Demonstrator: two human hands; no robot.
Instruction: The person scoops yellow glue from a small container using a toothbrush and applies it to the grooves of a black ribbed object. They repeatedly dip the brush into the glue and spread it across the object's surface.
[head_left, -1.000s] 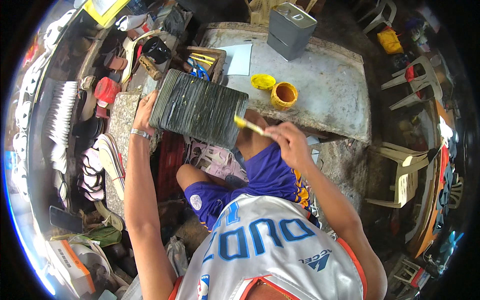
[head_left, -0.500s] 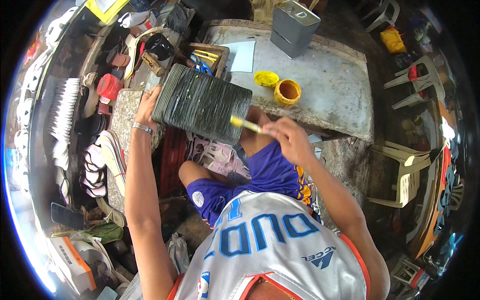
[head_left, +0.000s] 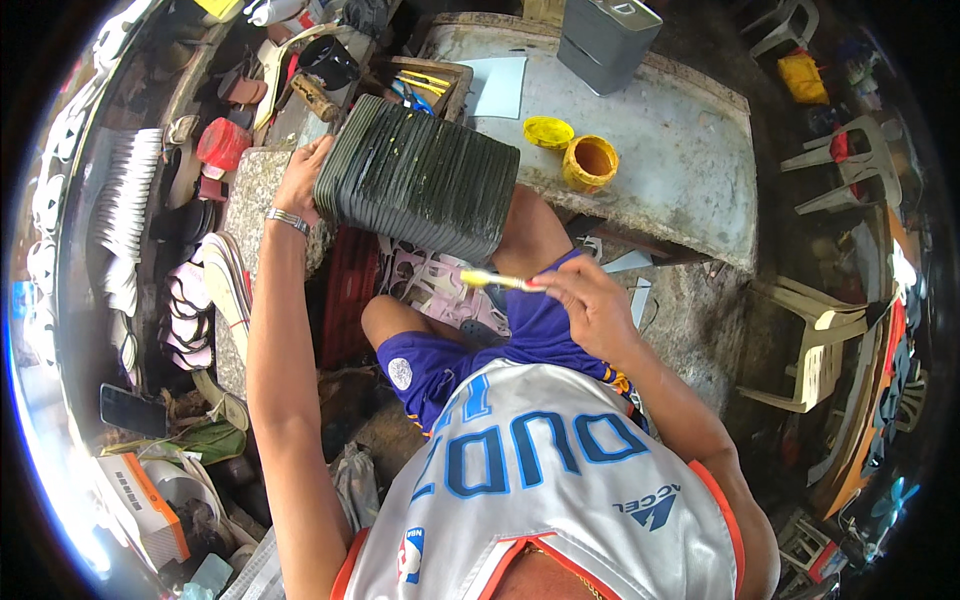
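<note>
My left hand [head_left: 303, 182] grips the left end of a thick stack of dark grey-green flat pieces with rounded corners [head_left: 420, 180], held tilted above my knees. Its fingers are partly hidden behind the stack. Between the fingertips of my right hand [head_left: 598, 308] is a small brush [head_left: 505, 281] with yellow on its bristles. The bristles point left, below the stack's lower right corner and apart from it. On the grey table ahead stand an open yellow tub [head_left: 590, 165] with brownish contents and, beside it, its yellow lid [head_left: 549, 132].
A dark grey can [head_left: 607, 45] and a pale sheet [head_left: 497, 87] rest on the table [head_left: 680, 150]. A wooden tray [head_left: 455, 95] holds blue-handled and yellow tools. Shoe soles [head_left: 228, 280] and a red container [head_left: 223, 143] lie left. Plastic chairs [head_left: 815, 340] stand right.
My right hand has drawn the brush down, away from the stack's right side. The stack has stayed in my left hand, and the whole view has shifted slightly.
</note>
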